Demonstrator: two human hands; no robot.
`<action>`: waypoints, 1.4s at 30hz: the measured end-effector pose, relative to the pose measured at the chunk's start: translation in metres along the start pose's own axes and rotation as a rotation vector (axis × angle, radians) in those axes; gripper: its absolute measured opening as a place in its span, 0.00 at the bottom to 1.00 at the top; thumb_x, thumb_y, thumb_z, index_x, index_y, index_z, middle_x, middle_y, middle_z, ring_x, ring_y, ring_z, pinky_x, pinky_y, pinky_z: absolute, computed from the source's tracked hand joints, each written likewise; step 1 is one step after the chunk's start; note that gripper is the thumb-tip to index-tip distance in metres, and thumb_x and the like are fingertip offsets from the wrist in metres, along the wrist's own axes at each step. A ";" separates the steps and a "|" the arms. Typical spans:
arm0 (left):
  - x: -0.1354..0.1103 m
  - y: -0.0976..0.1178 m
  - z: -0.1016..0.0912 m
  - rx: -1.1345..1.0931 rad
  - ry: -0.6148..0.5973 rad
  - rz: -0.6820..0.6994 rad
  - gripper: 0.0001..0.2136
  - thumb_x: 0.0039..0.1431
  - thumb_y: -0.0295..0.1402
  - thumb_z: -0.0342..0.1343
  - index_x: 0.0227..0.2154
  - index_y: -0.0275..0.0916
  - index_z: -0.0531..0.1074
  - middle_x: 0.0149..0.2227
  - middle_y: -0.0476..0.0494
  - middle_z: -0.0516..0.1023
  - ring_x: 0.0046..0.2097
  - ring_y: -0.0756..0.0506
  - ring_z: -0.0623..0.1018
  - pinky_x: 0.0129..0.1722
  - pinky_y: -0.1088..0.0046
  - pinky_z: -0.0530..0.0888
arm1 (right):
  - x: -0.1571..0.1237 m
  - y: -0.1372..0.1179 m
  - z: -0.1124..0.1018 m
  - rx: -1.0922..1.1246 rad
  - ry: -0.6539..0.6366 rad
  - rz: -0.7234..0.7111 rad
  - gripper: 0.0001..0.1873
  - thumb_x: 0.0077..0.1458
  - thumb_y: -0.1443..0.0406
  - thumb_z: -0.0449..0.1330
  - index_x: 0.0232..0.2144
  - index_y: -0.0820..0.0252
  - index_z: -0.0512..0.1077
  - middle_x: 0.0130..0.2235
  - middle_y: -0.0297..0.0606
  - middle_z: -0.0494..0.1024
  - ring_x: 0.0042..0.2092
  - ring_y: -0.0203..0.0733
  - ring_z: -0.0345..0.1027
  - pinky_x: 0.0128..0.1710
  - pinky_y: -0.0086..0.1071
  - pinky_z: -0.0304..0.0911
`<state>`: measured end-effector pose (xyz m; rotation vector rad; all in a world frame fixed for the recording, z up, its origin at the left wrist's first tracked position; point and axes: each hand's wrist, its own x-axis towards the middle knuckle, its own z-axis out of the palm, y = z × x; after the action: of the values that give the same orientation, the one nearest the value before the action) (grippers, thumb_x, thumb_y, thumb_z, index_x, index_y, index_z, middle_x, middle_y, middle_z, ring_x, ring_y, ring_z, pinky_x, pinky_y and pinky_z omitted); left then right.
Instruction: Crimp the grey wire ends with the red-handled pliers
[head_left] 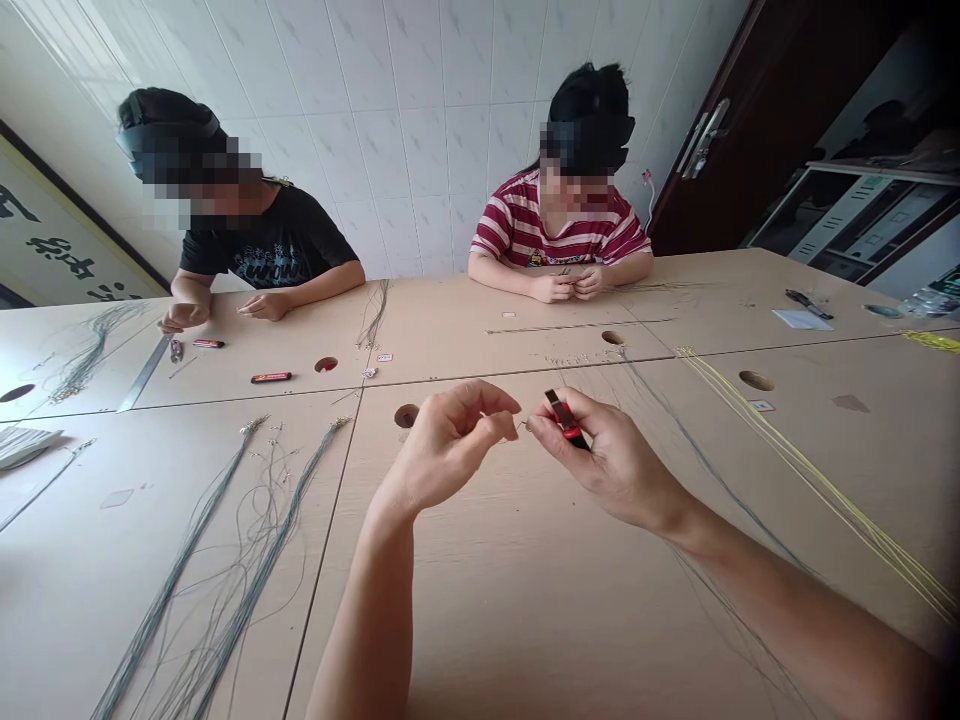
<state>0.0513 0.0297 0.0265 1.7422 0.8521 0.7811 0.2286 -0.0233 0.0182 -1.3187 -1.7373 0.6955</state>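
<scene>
Inside the worktop's edges, the probably light, rigid red-and-black tool is gripped mid-body by the right hand; the left hand's hold cannot be told.

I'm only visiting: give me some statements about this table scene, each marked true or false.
1. The right hand holds a red-and-black tool near the left hand. True.
2. Yellow cords lie on the table. True.
3. The left hand grips the yellow cords. False: they lie apart from it.
4. Two people are across the table. True.
5. Both people wear striped shirts. False: one wears a black shirt.
</scene>
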 end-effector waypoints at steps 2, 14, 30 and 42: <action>-0.001 0.000 0.000 -0.019 0.005 0.032 0.05 0.57 0.30 0.53 0.31 0.36 0.73 0.29 0.48 0.75 0.21 0.56 0.62 0.19 0.79 0.59 | 0.000 0.000 0.000 0.012 -0.006 -0.022 0.10 0.63 0.60 0.53 0.29 0.57 0.63 0.24 0.27 0.59 0.25 0.30 0.50 0.24 0.26 0.50; -0.001 0.001 0.000 -0.036 -0.040 -0.005 0.06 0.58 0.31 0.54 0.28 0.35 0.71 0.25 0.49 0.74 0.21 0.57 0.62 0.18 0.82 0.59 | -0.001 0.008 0.001 -0.013 -0.013 -0.081 0.09 0.63 0.64 0.54 0.30 0.57 0.61 0.26 0.27 0.62 0.27 0.30 0.53 0.27 0.25 0.53; -0.002 0.002 -0.002 -0.041 -0.040 -0.003 0.05 0.58 0.30 0.54 0.29 0.34 0.72 0.25 0.49 0.75 0.20 0.58 0.62 0.18 0.82 0.60 | 0.000 0.006 0.002 -0.079 -0.004 -0.074 0.10 0.63 0.62 0.54 0.29 0.57 0.61 0.25 0.27 0.61 0.26 0.30 0.52 0.25 0.26 0.51; -0.001 -0.001 -0.002 -0.047 -0.052 -0.001 0.05 0.59 0.31 0.54 0.30 0.35 0.71 0.26 0.50 0.75 0.21 0.57 0.64 0.18 0.82 0.61 | 0.001 0.005 0.002 -0.099 -0.026 -0.040 0.13 0.64 0.60 0.52 0.28 0.57 0.59 0.26 0.28 0.63 0.27 0.31 0.53 0.26 0.27 0.51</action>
<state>0.0487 0.0303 0.0260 1.7134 0.7934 0.7470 0.2293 -0.0212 0.0139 -1.3428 -1.8337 0.6134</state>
